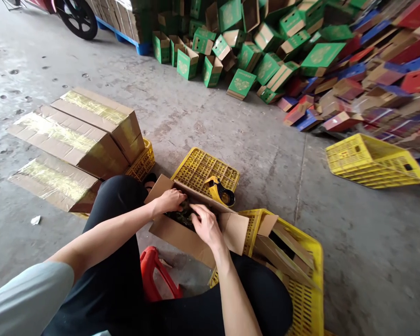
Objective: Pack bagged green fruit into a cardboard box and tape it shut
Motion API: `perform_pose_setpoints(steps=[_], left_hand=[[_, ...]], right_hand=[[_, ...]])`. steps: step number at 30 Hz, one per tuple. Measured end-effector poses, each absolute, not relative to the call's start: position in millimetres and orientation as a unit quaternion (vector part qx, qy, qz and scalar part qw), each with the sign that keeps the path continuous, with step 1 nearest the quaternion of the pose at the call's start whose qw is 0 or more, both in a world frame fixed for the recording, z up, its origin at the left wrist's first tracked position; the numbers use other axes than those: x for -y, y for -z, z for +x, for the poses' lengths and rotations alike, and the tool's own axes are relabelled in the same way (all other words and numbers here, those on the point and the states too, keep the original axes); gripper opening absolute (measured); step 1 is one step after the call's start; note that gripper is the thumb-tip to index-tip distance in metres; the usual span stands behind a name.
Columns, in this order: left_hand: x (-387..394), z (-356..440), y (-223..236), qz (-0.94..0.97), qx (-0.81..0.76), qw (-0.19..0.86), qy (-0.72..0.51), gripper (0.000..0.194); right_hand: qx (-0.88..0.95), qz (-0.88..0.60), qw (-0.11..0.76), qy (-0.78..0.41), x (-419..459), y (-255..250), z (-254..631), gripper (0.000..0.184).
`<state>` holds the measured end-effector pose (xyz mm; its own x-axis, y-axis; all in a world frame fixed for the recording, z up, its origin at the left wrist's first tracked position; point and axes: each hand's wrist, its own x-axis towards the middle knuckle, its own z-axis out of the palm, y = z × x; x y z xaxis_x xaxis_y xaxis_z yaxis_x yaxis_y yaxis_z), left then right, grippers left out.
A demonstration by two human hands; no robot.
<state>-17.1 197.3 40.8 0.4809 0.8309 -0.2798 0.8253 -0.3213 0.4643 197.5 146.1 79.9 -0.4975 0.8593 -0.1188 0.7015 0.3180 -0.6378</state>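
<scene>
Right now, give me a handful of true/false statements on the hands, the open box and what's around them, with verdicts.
1. Both hands are inside the open box. True: the left hand and right hand rest on its dark contents.
2. The tape dispenser is in the right hand. False: it lies on the upturned yellow crate behind the box.
3. Three taped cartons sit to the person's left. True.
4. The heap of small boxes at the far side is all red. False: many are green.
5. The stool is blue. False: it is red.
</scene>
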Motion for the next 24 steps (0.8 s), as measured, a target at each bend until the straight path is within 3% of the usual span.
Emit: perform_pose_setpoints(steps=[3,5,13,20,24], left_hand=[[-196.7,-14.8,-40.3,0.813,-0.515,0.273,0.000,0.020],[-198.4,-15.2,-44.8,0.810,-0.518,0.274,-0.006,0.024],[-207.3,-30.0,-66.6,0.771,-0.552,0.295,-0.116,0.032],[-213.2,-31.9,-69.0,0.712,-0.576,0.342,-0.209,0.032],[-214.1,-36.8,-69.0,0.702,-0.574,0.358,-0.222,0.033]], right_hand=[[0.803,-0.509,-0.037,-0.307,-148.0,-74.9,184.1,0.040],[0.792,-0.533,-0.097,-0.282,-149.5,-73.3,180.5,0.037],[0.795,-0.546,-0.136,-0.225,-153.8,-57.5,157.5,0.083],[0.796,-0.557,-0.108,-0.209,-164.1,-50.7,152.1,0.037],[0.796,-0.562,-0.065,-0.215,-174.8,-68.3,179.4,0.039]])
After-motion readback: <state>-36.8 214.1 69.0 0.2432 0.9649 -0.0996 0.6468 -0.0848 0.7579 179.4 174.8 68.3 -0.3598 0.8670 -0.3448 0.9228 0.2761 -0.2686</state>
